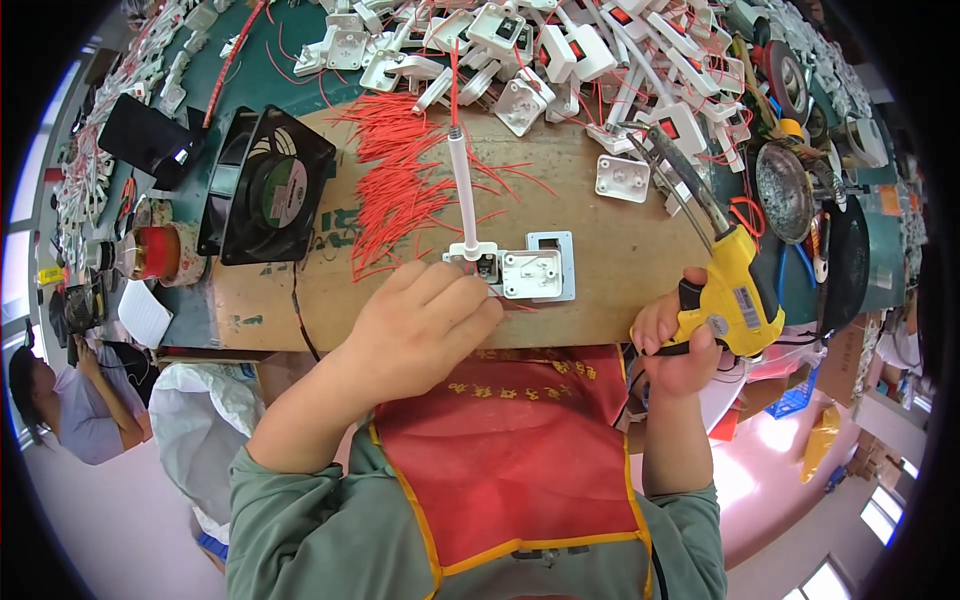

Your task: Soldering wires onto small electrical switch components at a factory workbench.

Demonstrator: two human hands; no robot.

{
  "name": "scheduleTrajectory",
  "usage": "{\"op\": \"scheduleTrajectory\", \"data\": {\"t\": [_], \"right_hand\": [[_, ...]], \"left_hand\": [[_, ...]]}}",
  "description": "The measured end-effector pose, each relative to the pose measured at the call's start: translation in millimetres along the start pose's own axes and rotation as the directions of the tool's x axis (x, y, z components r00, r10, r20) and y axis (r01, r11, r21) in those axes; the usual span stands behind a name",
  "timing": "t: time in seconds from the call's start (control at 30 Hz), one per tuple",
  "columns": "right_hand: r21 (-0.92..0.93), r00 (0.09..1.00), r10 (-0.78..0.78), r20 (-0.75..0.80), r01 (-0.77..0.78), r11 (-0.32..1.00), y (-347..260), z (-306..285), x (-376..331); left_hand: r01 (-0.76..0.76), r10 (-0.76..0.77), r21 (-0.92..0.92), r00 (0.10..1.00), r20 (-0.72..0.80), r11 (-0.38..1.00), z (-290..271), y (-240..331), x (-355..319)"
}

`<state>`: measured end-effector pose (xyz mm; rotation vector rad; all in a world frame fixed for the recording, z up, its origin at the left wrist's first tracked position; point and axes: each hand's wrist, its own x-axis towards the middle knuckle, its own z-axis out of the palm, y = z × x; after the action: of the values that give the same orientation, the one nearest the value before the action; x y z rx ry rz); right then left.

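My right hand (680, 340) is wrapped round the handle of a yellow soldering gun (742, 290), its long metal tip and thin feed tube pointing up and to the left, apart from the work. At the near edge of the wooden board, the closed fingers of my left hand (420, 325) meet a small white plastic housing (532, 273) with a white tube (462, 190) running away from it. Red wire ends stick out of the tube's far end. The housing rests partly on a light grey frame (567, 265). My left fingertips are hidden, so what they pinch cannot be made out.
Cut red wires (395, 190) lie in a heap beyond my left hand. White housings (600, 50) pile up at the back. A black fan (268, 185) stands at left; a round metal dish (783, 190) lies at right. Another person (85, 400) is at far left.
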<state>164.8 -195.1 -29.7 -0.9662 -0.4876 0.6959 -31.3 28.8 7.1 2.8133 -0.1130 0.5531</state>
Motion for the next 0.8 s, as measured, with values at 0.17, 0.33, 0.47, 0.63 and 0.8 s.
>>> {"op": "scheduleTrajectory", "data": {"t": [0.17, 0.33, 0.47, 0.63, 0.8], "right_hand": [[-0.005, 0.999, 0.033, 0.0, -0.033, 0.999, -1.9, -0.2, -3.8], [-0.028, 0.991, 0.13, 0.034, -0.129, 0.991, -13.1, 0.8, -25.6], [-0.049, 0.97, 0.23, 0.079, -0.226, 0.973, -29.1, 5.7, -44.7], [-0.123, 0.923, 0.384, 0.02, -0.379, 0.917, -47.8, -1.1, -66.8], [-0.184, 0.906, 0.423, 0.027, -0.411, 0.893, -55.9, 1.1, -64.6]], "left_hand": [[0.123, -0.175, -0.208, 0.951, -0.254, 0.97, 10.0, 5.0, 3.1], [0.157, -0.205, -0.193, 0.944, -0.26, 0.968, 14.5, 13.3, 12.5], [0.151, -0.169, -0.09, 0.952, -0.253, 0.984, 16.7, 17.1, 16.2], [0.289, -0.281, -0.004, 0.927, -0.247, 0.957, 22.5, 27.9, 25.8], [0.35, -0.347, -0.029, 0.911, -0.222, 0.936, 28.9, 30.4, 27.9]]}}
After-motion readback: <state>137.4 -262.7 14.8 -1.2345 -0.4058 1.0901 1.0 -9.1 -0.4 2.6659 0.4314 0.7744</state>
